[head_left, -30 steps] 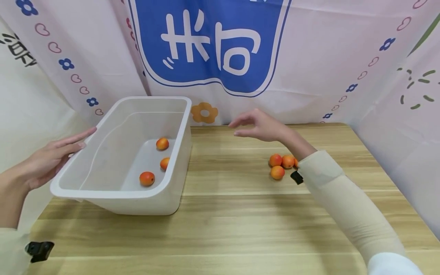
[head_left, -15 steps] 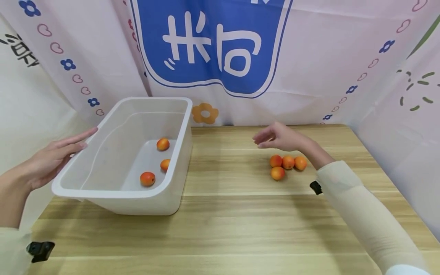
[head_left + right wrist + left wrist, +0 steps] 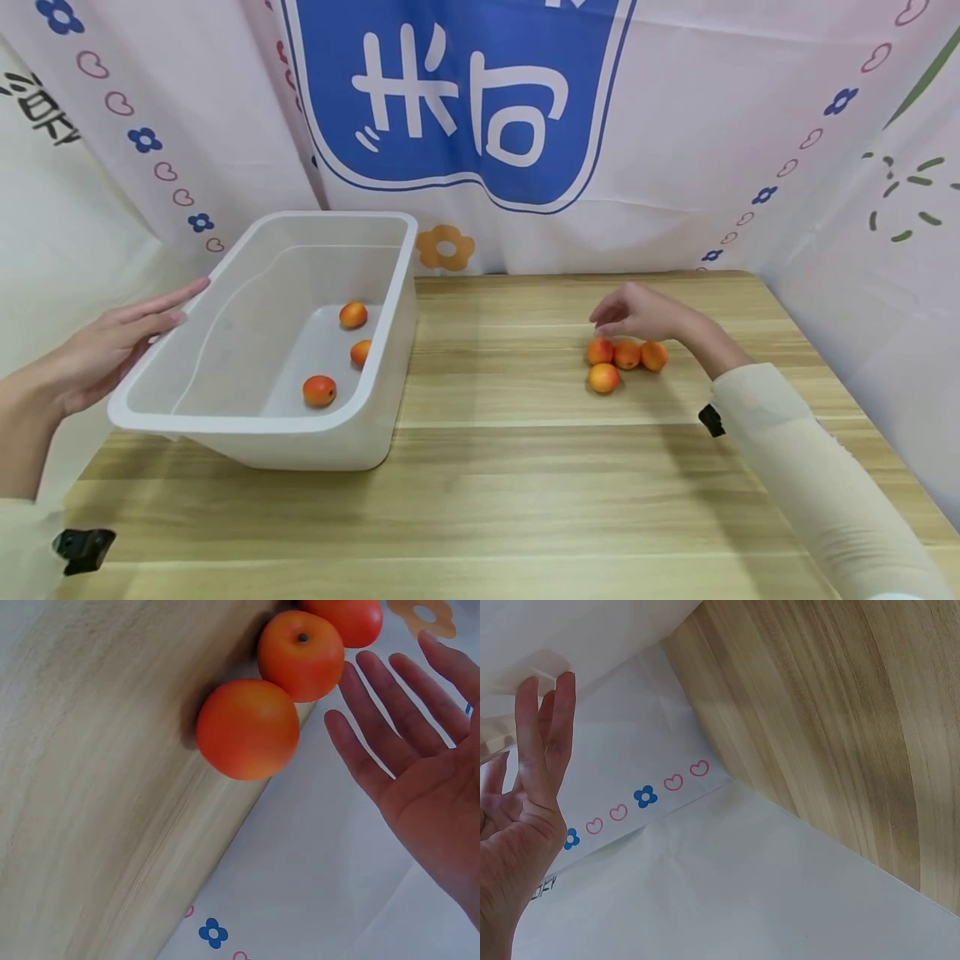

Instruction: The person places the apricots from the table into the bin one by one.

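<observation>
In the head view, several small, round orange-red fruits lie grouped on the table, among them a left fruit (image 3: 600, 350), a front fruit (image 3: 603, 378) and a right fruit (image 3: 654, 356). My right hand (image 3: 637, 312) hovers just above and behind them, fingers bent downward. The right wrist view shows that hand's palm (image 3: 442, 780) with spread fingers beside the fruits, holding nothing. A white plastic bin (image 3: 262, 423) stands at the left, with 3 like fruits (image 3: 320, 391) on its floor. My left hand (image 3: 112, 346) touches the bin's left rim; in the left wrist view its straight fingers (image 3: 532, 735) meet the outer wall.
The wooden table (image 3: 487, 500) carries the bin and the loose fruits. Behind it hangs a printed cloth (image 3: 675, 167) with a blue emblem, and white cloth walls (image 3: 862, 275) close off both sides. Both sleeves bear a black clip (image 3: 84, 550).
My right hand has moved right and down from the table's back middle to the loose fruits. The left hand stays at the bin rim. The fruits have not moved.
</observation>
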`<state>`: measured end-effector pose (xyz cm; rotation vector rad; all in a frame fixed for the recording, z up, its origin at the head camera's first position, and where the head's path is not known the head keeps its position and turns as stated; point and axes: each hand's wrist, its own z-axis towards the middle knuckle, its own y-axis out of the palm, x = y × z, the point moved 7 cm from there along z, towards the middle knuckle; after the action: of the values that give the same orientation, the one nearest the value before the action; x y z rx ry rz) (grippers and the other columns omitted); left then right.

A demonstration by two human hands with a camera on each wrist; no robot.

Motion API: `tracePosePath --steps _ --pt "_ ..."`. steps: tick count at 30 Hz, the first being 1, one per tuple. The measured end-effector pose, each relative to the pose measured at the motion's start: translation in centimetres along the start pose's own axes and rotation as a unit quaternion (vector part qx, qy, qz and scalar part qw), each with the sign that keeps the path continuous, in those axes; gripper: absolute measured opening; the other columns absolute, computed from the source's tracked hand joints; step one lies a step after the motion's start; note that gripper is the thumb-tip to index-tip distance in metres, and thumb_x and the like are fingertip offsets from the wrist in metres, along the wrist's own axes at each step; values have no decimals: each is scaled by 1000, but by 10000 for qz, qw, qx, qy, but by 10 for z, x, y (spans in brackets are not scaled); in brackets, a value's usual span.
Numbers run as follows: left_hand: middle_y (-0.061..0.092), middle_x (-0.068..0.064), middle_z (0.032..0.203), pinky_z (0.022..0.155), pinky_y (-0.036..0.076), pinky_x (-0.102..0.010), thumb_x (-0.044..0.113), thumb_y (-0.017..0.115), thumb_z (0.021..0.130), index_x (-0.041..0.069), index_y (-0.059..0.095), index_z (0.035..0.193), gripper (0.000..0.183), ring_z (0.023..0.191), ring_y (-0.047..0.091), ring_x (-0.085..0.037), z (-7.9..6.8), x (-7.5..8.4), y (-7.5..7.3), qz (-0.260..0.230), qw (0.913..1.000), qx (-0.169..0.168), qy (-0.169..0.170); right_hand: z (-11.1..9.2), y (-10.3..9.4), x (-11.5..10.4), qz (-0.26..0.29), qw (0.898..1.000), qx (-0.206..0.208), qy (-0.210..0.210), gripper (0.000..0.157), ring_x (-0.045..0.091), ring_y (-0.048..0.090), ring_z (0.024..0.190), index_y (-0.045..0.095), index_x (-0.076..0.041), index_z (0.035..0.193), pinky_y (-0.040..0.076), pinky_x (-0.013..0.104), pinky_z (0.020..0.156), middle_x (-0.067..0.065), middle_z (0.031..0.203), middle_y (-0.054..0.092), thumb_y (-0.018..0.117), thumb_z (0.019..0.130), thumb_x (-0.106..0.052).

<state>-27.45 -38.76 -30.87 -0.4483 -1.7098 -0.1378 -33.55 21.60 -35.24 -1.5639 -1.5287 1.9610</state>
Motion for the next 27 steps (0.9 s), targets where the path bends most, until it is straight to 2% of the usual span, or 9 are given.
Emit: tracePosePath --steps 4,9,14,21,27 --pt "66 23 129 73 64 -35 14 35 115 39 35 161 53 103 72 -9 -1 1 1 -63 10000 -65 33 0 2 4 -142 9998 -41 141 26 25 71 92 72 12 115 60 46 89 13 99 77 73 96 -7" --pt "66 23 128 73 64 -36 14 35 115 41 39 159 52 102 72 -10 -1 1 -1 -116 9999 -28 9 2 7 9 -295 9992 -144 228 29 24 73 91 74 9 111 58 49 92 12 96 78 77 95 -14" --pt "67 22 129 73 64 -36 13 34 115 42 42 157 52 103 72 -11 -1 1 1 -267 9995 -153 35 5 13 14 -282 9988 -274 275 33 23 74 90 74 9 111 57 49 94 12 95 78 79 94 -19" --pt "68 20 127 72 64 -35 10 32 115 48 53 148 54 101 72 -11 -2 6 5 -245 9996 -141 65 4 16 14 -104 9986 -311 425 38 25 73 98 71 8 120 54 52 100 13 103 78 78 95 -20" --pt "69 19 125 71 64 -37 11 33 115 47 51 149 53 100 73 -13 -3 4 4 -261 9996 35 -36 4 16 8 83 9997 -81 201 34 32 71 105 71 9 121 54 52 100 17 112 75 76 95 -13"
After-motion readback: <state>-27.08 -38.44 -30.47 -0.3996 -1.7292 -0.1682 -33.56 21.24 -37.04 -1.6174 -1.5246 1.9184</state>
